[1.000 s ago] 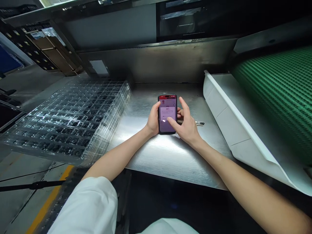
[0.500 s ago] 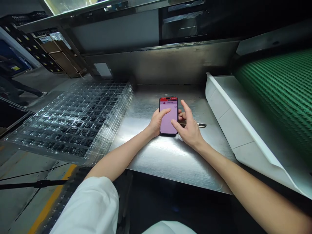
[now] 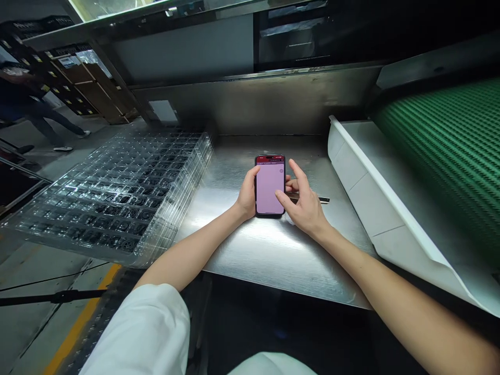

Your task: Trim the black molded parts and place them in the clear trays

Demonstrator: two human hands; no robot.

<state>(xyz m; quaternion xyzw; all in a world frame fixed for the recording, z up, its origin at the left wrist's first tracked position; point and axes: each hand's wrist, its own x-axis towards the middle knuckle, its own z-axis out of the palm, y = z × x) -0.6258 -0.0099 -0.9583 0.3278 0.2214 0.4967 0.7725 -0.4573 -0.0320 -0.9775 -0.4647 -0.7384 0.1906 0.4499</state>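
Observation:
A smartphone (image 3: 269,188) with a pale pink screen and a dark red bar at its top is held upright over the metal worktop. My left hand (image 3: 247,194) grips its left edge, the thumb resting at the upper left side and the other fingers hidden behind. On the right edge, my right hand (image 3: 307,205) is closed around the phone, with the thumb over the screen, the index finger stretched up and apart, and the remaining fingers curled by the edge. A thin dark and light stick-like tool (image 3: 324,200) lies on the worktop, partly covered by my right hand.
Stacked clear plastic trays (image 3: 117,192) with dark round parts stand at the left. To the right are a white chute with a raised rim (image 3: 375,182) and a green conveyor belt (image 3: 457,135). A metal panel (image 3: 273,104) backs the worktop (image 3: 242,250). A person (image 3: 35,109) is at far left.
My left thumb has moved from over the screen back to the phone's left edge. The screen's top bar has darkened. The person at far left has moved further into view.

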